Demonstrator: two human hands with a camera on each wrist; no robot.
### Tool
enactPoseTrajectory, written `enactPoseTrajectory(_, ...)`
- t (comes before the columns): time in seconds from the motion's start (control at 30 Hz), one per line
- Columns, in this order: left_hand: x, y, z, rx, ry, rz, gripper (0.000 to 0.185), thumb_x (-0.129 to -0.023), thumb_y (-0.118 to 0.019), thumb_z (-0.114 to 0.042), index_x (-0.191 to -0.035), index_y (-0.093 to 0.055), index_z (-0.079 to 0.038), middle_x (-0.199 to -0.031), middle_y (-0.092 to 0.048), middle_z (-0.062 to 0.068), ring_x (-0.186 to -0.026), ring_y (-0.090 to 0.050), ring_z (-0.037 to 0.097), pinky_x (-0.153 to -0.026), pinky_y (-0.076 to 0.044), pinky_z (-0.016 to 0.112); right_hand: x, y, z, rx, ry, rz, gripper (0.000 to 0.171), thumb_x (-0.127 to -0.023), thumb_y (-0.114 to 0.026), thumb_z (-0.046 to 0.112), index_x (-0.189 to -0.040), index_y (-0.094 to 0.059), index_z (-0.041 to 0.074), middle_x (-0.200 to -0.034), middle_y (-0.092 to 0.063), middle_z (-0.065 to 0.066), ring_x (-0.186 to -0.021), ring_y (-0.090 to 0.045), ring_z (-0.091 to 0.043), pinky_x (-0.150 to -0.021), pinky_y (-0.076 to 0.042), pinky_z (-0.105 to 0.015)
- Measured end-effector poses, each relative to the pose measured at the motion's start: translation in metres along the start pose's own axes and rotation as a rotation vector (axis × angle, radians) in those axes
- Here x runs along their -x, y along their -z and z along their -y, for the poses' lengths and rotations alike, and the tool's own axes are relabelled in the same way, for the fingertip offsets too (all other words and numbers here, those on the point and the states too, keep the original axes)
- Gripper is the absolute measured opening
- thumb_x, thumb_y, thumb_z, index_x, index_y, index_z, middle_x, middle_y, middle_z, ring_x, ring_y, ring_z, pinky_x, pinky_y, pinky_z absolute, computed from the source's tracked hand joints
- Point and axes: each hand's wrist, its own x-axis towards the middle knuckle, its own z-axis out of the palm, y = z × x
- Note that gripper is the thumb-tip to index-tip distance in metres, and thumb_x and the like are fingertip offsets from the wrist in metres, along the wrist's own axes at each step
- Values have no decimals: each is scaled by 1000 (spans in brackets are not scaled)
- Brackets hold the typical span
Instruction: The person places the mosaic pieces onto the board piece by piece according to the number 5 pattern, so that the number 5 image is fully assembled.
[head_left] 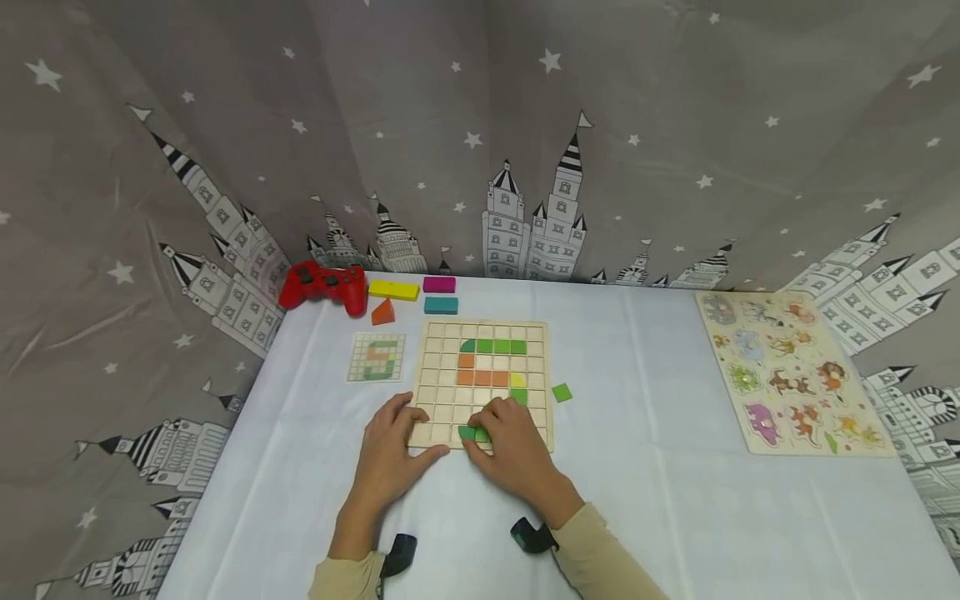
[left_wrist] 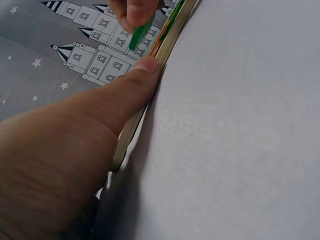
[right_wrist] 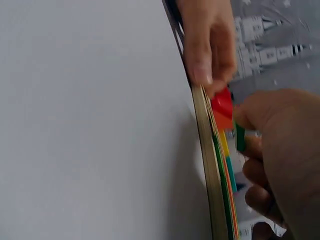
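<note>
Green tile (head_left: 472, 433) lies crosswise, pinched by right hand (head_left: 513, 446).

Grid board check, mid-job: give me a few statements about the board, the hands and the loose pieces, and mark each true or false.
1. The right hand pinches a green tile at the near edge of the board. True.
2. The left hand lies flat on the cloth, clear of the board. False: it rests on the board's near left corner, thumb against its edge.
3. A loose green square lies on the cloth just right of the board. True.
4. The pattern card lies to the right of the board. False: it lies to the left.
5. The red controller sits at the far left of the table. True.
</note>
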Motion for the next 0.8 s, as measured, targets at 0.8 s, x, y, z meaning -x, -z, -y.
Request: enactPoseTrajectory(0.8, -1, 1, -1, 0, 14, 17, 53, -74, -91, -40, -111, -61, -16, -156, -42, 13, -149, -34, 37, -121, -26, 63, -10, -11, 13, 100, -58, 14, 17, -91, -74, 37, -98, -71, 22, -95, -62, 6, -86, -50, -14, -77, -44, -31)
